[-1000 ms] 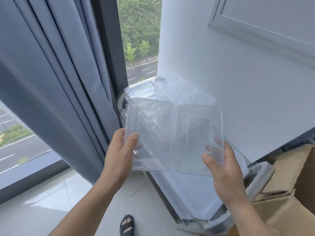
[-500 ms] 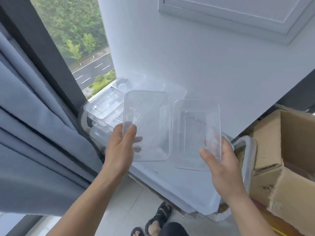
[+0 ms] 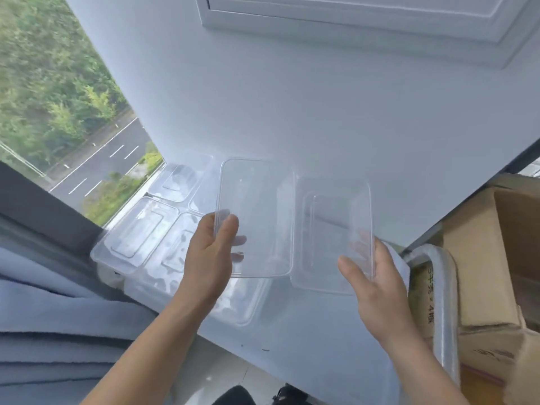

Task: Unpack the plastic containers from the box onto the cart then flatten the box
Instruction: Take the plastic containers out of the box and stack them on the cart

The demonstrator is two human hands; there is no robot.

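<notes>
The left hand (image 3: 210,252) holds the near short edge of one clear plastic container (image 3: 257,211); its grip pinches the rim, thumb on top, fingers showing through from beneath. The right hand (image 3: 377,276) holds a second clear container (image 3: 330,229) the same way at its near right corner, its grip pinching the rim. The two are held side by side over the cart's white surface (image 3: 306,331); whether their edges touch cannot be told. To the right stand the cart's wrapped handle (image 3: 444,302) and the open cardboard box (image 3: 482,258). Farther left, more clear containers (image 3: 137,232) lie on the surface beside a grey curtain (image 3: 43,317). Beyond are a white wall (image 3: 292,97) and a window (image 3: 73,112).
</notes>
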